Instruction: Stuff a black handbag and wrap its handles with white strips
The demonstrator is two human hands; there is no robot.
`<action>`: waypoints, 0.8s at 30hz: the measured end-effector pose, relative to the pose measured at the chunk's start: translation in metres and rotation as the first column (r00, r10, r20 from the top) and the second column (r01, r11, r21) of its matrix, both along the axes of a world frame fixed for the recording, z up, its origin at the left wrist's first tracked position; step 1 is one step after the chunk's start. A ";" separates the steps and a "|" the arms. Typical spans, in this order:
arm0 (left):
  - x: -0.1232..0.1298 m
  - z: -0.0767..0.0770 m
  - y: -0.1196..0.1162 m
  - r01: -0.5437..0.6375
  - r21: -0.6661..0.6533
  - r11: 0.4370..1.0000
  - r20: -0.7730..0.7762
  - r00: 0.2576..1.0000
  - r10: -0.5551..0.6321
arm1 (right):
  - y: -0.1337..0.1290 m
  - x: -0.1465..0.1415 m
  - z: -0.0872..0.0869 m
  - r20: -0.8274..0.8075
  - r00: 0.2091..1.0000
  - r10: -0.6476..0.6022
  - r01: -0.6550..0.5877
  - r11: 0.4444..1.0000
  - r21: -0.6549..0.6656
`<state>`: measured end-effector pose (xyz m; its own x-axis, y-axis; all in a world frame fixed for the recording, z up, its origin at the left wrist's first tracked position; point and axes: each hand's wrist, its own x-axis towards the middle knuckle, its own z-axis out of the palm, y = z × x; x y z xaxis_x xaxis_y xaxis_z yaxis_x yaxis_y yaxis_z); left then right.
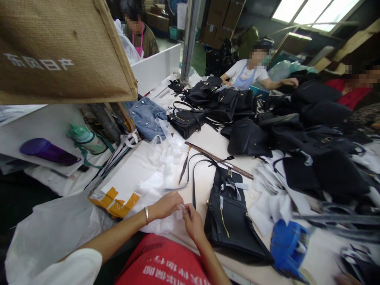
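Observation:
Close to the table's front edge, my left hand and my right hand meet with fingertips pinched together. Between them is a small piece of thin whitish sheet; whether it is plastic or paper I cannot tell. More thin white sheets lie under and beyond my left hand. Just right of my right hand, a black leather backpack with gold zips lies flat, its long strap looping out to the left. Neither hand touches the backpack.
Several black bags are heaped across the far and right side. A blue plastic bag lies right of the backpack. Denim cloth, a wooden strip and a burlap hanging are at left and middle. A person sits opposite.

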<state>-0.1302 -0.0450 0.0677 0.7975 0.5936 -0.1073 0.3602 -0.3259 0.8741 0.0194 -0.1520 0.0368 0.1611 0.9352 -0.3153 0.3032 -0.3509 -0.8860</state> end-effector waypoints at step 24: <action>0.005 -0.006 0.020 -0.124 -0.265 0.956 0.010 0.991 0.131 | 0.013 -0.010 -0.015 -0.189 0.952 -0.240 0.218 0.967 -0.133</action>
<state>-0.1251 -0.0253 0.0613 0.7215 0.6445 -0.2530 0.3592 -0.0360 0.9326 0.0095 -0.1394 0.0217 0.2894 0.8388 -0.4612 0.0221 -0.4875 -0.8728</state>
